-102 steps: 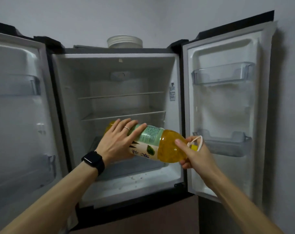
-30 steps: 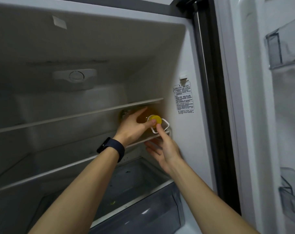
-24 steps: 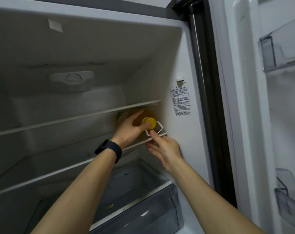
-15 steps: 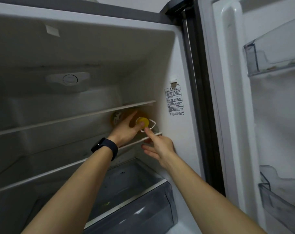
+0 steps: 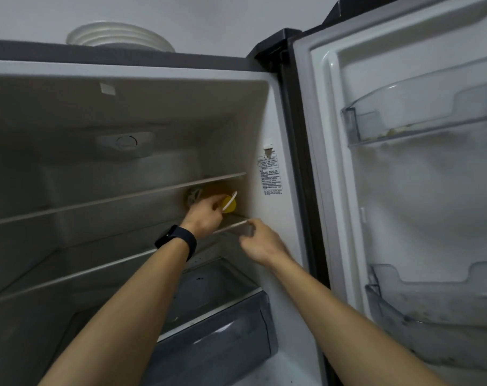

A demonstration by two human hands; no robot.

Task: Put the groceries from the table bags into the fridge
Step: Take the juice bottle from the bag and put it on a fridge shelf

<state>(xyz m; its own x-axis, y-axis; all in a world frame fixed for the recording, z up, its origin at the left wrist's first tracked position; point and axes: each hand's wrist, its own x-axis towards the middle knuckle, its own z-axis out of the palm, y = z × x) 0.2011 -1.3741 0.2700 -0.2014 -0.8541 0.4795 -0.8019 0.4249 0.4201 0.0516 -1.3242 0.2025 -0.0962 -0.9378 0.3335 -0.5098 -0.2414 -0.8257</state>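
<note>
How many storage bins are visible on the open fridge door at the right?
2. The upper bin sits high on the door, and the lower bin sits near its bottom. Both run past the right edge of the frame. More could lie out of view.

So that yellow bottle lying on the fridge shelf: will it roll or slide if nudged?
Likely rolls: the bottle lies on its side, round-bodied, on a flat shelf; the fridge wall close beside it may stop it. Probably heavy for its size: yellow liquid shows up to the neck. The left hand on its cap end seems to steady it.
</note>
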